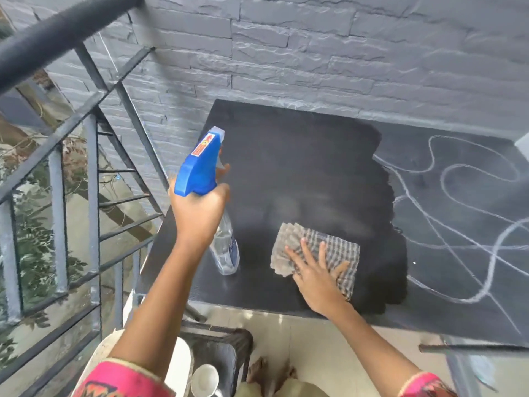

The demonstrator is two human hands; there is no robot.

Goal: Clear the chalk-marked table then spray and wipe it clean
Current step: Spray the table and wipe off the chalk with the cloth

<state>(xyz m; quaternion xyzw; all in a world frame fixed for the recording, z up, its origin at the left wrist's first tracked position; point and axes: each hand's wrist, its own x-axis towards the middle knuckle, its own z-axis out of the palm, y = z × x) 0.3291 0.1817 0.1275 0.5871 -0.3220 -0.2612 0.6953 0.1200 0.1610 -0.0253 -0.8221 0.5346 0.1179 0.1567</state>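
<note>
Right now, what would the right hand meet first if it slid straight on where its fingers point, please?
The way looks free across the wiped table; the right hand would likely reach the wall.

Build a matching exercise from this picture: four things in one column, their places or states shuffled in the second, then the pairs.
Things
1. spray bottle
2. checked cloth
3. chalk lines
4. metal railing

Places or states
A. on the right part of the table
B. gripped in the left hand
C. left of the table
D. flat under the right hand

Pairs: 1-B, 2-D, 3-A, 4-C
</note>
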